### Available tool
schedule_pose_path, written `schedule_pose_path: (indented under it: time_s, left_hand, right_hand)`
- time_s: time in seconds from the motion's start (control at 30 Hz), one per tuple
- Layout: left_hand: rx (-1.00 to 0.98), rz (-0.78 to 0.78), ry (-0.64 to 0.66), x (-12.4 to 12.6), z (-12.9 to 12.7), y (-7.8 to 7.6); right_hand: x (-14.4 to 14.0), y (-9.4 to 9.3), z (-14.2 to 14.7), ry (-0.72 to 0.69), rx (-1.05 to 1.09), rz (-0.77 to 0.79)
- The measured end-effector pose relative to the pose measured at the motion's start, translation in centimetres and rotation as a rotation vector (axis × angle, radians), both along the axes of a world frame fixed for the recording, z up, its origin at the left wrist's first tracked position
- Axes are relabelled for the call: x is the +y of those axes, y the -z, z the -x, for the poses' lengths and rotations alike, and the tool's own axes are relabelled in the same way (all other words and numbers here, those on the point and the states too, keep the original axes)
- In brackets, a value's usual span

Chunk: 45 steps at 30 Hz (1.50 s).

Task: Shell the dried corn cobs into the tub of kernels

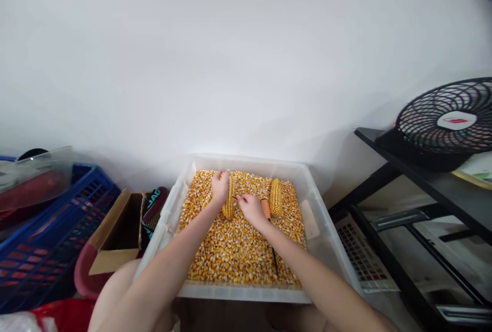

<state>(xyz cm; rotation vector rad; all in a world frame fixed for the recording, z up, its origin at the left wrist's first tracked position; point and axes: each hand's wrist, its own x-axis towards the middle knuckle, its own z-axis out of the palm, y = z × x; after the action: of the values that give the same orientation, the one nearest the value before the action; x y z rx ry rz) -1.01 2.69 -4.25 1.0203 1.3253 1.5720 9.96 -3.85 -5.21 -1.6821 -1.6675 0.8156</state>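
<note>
My left hand [220, 187] is wrapped round the far part of a yellow corn cob [229, 208], which is held upright-ish over a bed of loose corn kernels [230, 255]. At the cob's right side, my right hand [249, 207] is closed, with a thin dark tip showing at its fingers against the cob; the rest of that object is hidden. A tool with an orange handle [265, 208] and a thin dark shaft lies on the kernels, partly behind my right wrist. Farther right, a second corn cob [275, 197] rests on the kernels.
A translucent plastic bin [330, 229] contains the kernels. To the left are a cardboard box [115, 260] in a reddish basin [85, 270] and a blue basket [49, 234]. A black fan [453, 117] stands on a dark shelf [423, 168] at right. Behind is a white wall [246, 65].
</note>
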Motion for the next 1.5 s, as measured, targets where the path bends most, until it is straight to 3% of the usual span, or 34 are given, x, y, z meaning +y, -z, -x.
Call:
schedule_pose_path:
  time_s: [0.1,0.27,0.43,0.57,0.8,1.23,1.37,1.5]
  left_hand:
    - [-0.023,-0.001,0.007,0.0,0.1,0.1]
    - [-0.107,0.067,0.163,-0.2,0.3,-0.4]
    - [-0.208,0.112,0.338,-0.1,1.2,-1.1]
    - [-0.264,0.179,0.471,0.3,1.8,-0.8]
    - [-0.296,0.191,0.296,0.9,1.9,0.1]
    - [-0.227,0.109,0.133,0.8,1.3,0.1]
    - [-0.172,0.105,0.15,0.6,0.9,0.0]
    - [-0.164,0.111,0.293,0.0,0.6,-0.7]
  right_hand:
    - [-0.1,1.0,0.0,0.017,0.114,-0.014]
    - [-0.1,2.1,-0.3,-0.035,0.302,-0.024]
    - [0.2,2.0,-0.7,-0.17,0.308,-0.028]
    - [0.8,1.0,-1.3,-0.305,0.231,-0.001]
    - [0.8,-0.7,-2.0,-0.31,-0.037,0.016]
    - [0.5,-1.0,-1.2,-0.199,-0.016,0.066]
    - [0.6,-0.6,-1.0,-0.174,-0.009,0.038]
    - [0.8,0.4,-1.3,-0.189,0.126,0.073]
